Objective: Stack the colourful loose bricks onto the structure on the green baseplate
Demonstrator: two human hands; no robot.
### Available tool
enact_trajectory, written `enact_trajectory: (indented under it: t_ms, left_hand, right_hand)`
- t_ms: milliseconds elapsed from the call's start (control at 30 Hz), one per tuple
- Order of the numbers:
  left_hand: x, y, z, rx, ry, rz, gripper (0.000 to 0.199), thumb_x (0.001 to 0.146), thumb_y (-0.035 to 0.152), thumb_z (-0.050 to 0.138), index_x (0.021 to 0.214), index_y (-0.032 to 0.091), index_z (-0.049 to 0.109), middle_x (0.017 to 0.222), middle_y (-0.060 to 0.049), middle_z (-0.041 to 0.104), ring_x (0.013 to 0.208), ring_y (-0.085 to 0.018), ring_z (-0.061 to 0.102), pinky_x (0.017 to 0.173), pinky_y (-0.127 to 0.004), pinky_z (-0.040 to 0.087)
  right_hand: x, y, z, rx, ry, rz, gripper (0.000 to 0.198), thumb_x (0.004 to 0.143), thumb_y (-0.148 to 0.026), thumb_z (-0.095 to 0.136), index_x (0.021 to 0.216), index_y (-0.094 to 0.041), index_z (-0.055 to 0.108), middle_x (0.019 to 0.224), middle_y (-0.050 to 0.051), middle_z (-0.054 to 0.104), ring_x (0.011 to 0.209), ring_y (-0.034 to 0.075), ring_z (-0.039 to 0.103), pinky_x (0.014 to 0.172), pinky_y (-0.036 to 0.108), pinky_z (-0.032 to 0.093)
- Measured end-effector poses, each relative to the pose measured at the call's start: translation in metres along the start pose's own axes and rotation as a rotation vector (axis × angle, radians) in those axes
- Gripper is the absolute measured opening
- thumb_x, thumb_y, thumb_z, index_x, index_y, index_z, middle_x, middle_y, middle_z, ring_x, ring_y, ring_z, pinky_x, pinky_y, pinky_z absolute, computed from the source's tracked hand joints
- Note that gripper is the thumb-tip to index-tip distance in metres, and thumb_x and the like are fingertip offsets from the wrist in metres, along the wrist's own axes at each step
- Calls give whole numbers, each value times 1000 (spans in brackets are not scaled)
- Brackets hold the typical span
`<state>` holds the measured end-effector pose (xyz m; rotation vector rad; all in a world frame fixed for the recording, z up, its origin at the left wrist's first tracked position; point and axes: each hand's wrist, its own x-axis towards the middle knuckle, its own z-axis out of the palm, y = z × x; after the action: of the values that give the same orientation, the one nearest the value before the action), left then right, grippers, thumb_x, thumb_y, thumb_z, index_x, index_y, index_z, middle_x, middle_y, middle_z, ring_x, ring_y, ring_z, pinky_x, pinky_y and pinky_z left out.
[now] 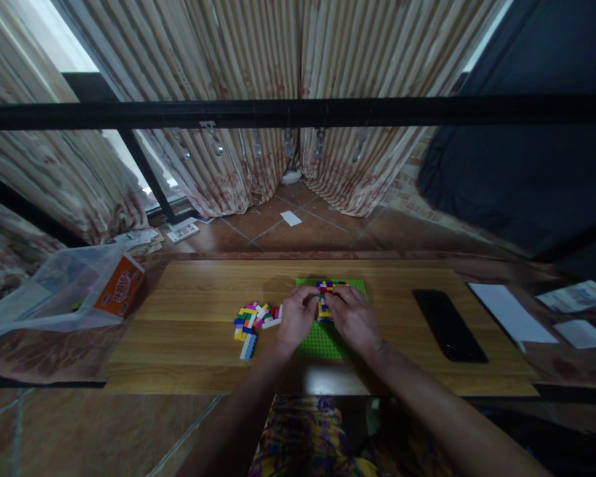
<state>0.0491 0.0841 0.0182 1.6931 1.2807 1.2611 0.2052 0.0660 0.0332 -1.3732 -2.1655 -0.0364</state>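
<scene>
A green studded baseplate (322, 343) lies on the wooden board in front of me. On it stands a small build of coloured toy bricks (324, 309), with blue, yellow, red and white pieces showing. My left hand (298, 315) is at the left side of this build, its thumb and fingers closed toward it. From the right, my right hand (351, 315) reaches over the baseplate with bent fingers against the build. Whatever lies between the fingertips is too small to make out. Left of my left hand is a pile of loose toy bricks (251, 319) in mixed colours.
A black phone (449, 324) lies on the board (189, 331) at the right, beside a white paper sheet (511, 311). To the left stands a clear plastic bin (64, 285) with an orange label. A black metal rail (298, 112) crosses in front of striped curtains (238, 59).
</scene>
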Motion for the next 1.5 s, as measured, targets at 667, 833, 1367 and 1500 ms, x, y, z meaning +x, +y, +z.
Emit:
enact_trajectory:
  t_ms: [667, 833, 1367, 1500]
  left_hand:
    - [6, -2, 3, -122, -13, -67, 13, 76, 12, 57, 80, 18, 68, 78, -1, 69, 74, -14, 63, 71, -25, 50]
    - [6, -4, 6, -249, -1, -168, 9, 79, 20, 58, 79, 17, 67, 76, -1, 67, 69, -13, 60, 66, -24, 48]
    - [-10, 16, 5, -156, 95, -264, 15, 82, 23, 55, 74, 16, 66, 66, 0, 62, 61, -11, 56, 58, -22, 43]
    - [-51, 22, -27, 16, 148, -127, 15, 87, 26, 53, 90, 17, 65, 84, -3, 66, 73, -13, 60, 66, -23, 47]
  right_hand:
    - [25, 1, 16, 179, 172, 356, 23, 84, -36, 57, 96, -21, 70, 103, 11, 64, 99, 28, 53, 84, 42, 40]
    - [22, 4, 16, 247, 170, 331, 23, 85, -38, 58, 95, -21, 70, 104, 11, 63, 102, 28, 53, 87, 43, 41]
    - [17, 9, 16, 188, 142, 239, 33, 89, -45, 52, 95, -19, 70, 104, 12, 64, 101, 26, 54, 89, 43, 41]
    - [5, -13, 9, 105, 181, 150, 30, 93, -38, 48, 102, -19, 69, 116, 13, 60, 106, 27, 52, 93, 45, 41]
